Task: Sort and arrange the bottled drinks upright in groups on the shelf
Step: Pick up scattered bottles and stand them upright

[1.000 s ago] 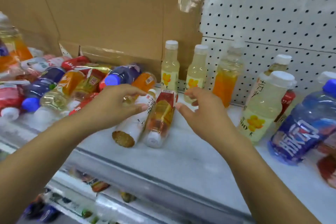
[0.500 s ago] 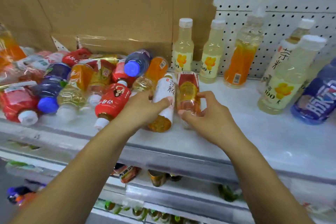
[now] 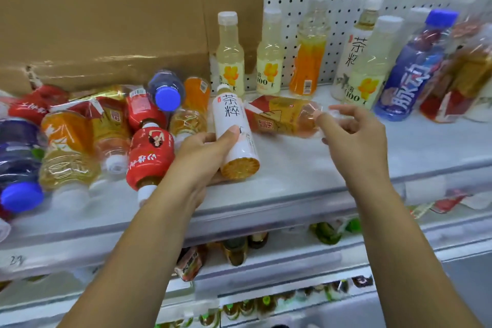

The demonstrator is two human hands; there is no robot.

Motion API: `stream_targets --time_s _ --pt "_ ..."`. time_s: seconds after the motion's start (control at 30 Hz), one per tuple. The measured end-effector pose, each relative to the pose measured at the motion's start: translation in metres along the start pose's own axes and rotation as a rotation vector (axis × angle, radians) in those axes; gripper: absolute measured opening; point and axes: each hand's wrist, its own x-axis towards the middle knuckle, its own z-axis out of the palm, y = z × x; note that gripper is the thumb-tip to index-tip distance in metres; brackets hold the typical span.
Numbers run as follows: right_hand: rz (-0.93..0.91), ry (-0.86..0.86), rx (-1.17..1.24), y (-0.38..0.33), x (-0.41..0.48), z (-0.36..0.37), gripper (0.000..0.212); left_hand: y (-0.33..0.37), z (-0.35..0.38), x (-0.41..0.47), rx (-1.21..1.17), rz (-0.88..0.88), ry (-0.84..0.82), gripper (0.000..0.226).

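White tea bottle gripped mid-body by left hand | red-yellow bottle lying, cap pinched by right hand

Vantage: your head-worn camera looked forward and down onto the shelf.
Nearness: close; your forearms lay across the lower half of the frame.

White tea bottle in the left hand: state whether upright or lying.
Lying down: white tea bottle, amber base toward camera, cap toward the back, gripped by the left hand.
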Motion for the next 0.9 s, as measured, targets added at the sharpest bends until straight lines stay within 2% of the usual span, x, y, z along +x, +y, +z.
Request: stream_targets --time_s 0.07,0.2,0.33,0.47,0.67,0.9 --pt "-0.077 0.057 -0.023 -0.008 0.002 -0.007 0.027 0.002 0.004 0.002 0.006 0.010 -0.020 0.048" --pt "-0.228 0.078 -0.090 -0.031 0.020 -0.017 0.031 0.008 0.016 0.009 -0.025 0.069 0.005 0.072" --pt "-0.356 0.026 -0.265 -0.057 0.053 -0.011 0.035 0.023 0.029 0.018 0.022 0.182 -0.027 0.064" --pt "-0.425 -0.101 -0.370 -0.072 0.083 0.004 0.039 0.034 0.040 0.038 0.144 0.334 0.060 0.075" --pt "-0.461 -0.201 -0.392 -0.072 0.122 0.020 0.040 0.034 0.052 0.066 0.290 0.429 0.175 0.080" --pt "-0.483 -0.215 -0.336 -0.062 0.151 0.035 0.037 0.026 0.055 0.090 0.356 0.515 0.130 0.080"
